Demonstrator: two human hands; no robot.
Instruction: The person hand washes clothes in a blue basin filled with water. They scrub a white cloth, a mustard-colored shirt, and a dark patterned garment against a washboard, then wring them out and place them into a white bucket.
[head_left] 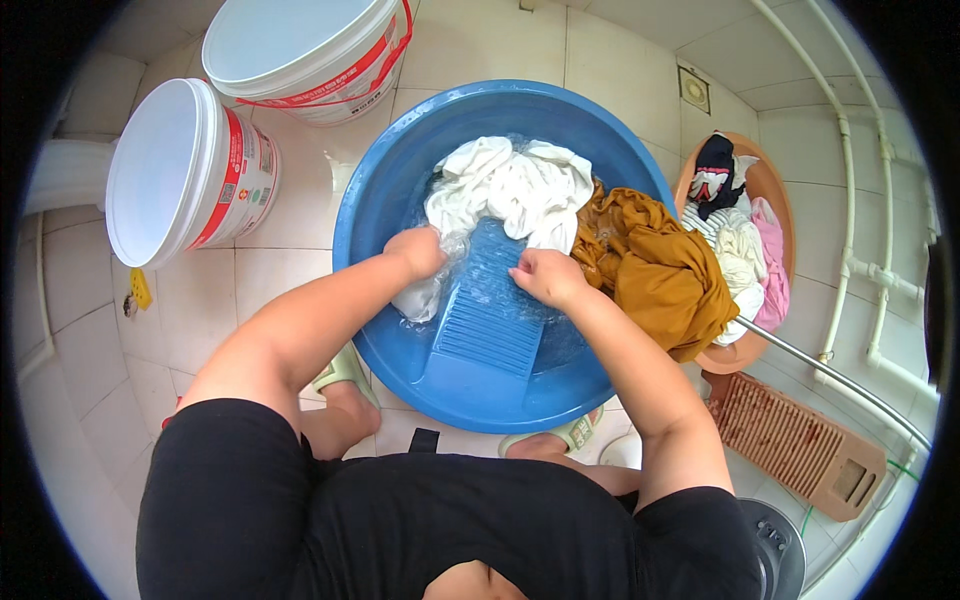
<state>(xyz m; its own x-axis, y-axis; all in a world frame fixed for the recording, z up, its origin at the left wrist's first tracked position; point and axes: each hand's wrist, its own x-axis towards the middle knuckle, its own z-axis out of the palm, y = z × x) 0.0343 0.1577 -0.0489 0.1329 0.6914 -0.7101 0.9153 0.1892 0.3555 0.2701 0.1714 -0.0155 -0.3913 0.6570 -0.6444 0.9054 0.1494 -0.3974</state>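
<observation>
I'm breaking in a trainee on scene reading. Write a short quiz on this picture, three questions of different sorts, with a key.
1. True or false: the mustard-brown cloth drapes over the rim of the blue basin.
2. How many white buckets with red bands are in view?
A) One
B) Two
C) Three
3. Fill in the gap: of the person's two hands, the ____ one is nearer the mustard-brown cloth.

Key:
1. True.
2. B.
3. Right; the left hand is at the other side of the ridged blue washboard.
</observation>
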